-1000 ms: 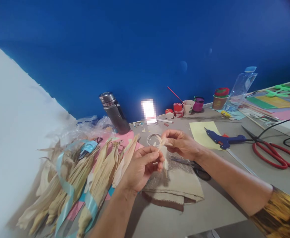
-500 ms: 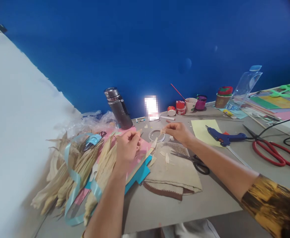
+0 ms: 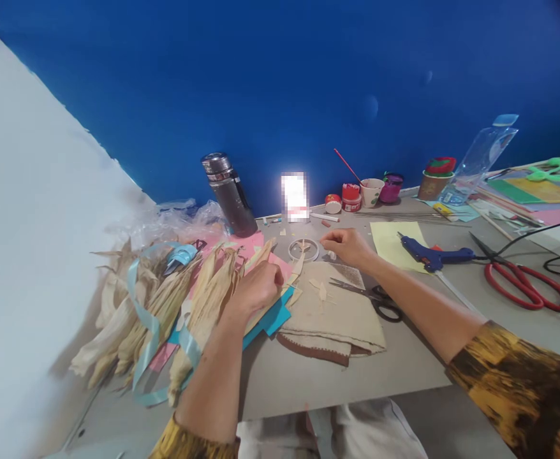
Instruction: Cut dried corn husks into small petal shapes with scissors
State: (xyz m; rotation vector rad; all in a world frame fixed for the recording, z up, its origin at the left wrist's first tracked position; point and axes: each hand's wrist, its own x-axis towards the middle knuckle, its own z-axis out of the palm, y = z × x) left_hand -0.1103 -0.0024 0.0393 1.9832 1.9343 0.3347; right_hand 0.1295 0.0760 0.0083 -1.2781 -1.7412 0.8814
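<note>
My left hand [image 3: 259, 287] is closed, fingers curled down over pale corn husk strips beside a blue paper [image 3: 277, 319]. What its fingertips grip is hidden. My right hand [image 3: 349, 247] has its fingertips pressed together just right of a white tape ring [image 3: 316, 254], with nothing visible in them. A small pale husk piece [image 3: 303, 245] shows within the ring. On the folded beige cloth [image 3: 337, 325] lie another small husk piece [image 3: 323, 293] and black-handled scissors [image 3: 388, 309], below my right hand.
Dried corn husks [image 3: 136, 319] and a light blue ribbon [image 3: 141, 299] spread at left, before a dark flask [image 3: 232, 197]. Paint jars [image 3: 351, 197] and a paper cup [image 3: 372, 192] line the wall. A blue glue gun [image 3: 433, 255], red-handled scissors [image 3: 523, 287] and plastic bottle [image 3: 476, 159] are at right.
My left hand has moved down and right onto the husk strips, its fingers turning downward. The small husk piece at my right fingertips now sits apart from them, by the tape ring.
</note>
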